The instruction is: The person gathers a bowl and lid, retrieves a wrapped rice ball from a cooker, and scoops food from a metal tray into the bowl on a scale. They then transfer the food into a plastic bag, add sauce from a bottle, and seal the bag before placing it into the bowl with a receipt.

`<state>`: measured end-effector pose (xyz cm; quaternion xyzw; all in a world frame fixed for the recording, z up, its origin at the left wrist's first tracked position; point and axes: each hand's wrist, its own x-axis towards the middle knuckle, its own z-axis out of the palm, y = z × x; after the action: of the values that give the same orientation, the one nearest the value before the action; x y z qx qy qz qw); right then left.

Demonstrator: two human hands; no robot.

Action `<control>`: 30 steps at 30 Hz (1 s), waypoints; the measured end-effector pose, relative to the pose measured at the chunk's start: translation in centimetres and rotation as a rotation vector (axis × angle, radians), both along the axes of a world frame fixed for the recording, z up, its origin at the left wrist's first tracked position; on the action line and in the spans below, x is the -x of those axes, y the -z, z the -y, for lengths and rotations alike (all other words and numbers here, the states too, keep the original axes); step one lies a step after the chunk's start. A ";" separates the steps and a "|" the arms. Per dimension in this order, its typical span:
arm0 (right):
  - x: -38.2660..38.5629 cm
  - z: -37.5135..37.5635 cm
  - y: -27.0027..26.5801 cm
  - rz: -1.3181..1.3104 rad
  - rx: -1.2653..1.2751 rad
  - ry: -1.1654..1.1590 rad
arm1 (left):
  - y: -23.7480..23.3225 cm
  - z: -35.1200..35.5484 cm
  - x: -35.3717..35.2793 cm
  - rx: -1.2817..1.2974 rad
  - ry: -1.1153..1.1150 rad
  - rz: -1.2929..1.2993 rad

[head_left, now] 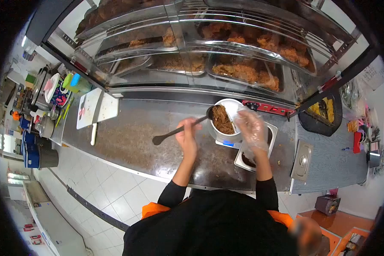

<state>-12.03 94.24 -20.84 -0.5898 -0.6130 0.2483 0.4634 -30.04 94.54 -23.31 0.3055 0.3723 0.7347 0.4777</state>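
Portioning shredded brown food (222, 120) into one side of the divided round white container (230, 135), right of center frame, appears to be the step in hand. Left hand (187, 133): fingers closed around the long black spoon (171, 135), its head at the container's left rim. Right hand (252, 130), in a clear plastic glove: at the right rim; whether its fingers are apart or together cannot be told. The next move calls for a level spoon and steady container.
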 end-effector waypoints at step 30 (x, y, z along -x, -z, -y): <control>0.3 -0.9 1.6 0.202 0.214 0.212 | 2.1 -0.4 0.3 -0.048 0.040 -0.303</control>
<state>-12.35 95.15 -22.48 -0.7190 -0.5610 0.2013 0.3575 -30.33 94.93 -25.43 0.4317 0.4161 0.6793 0.4232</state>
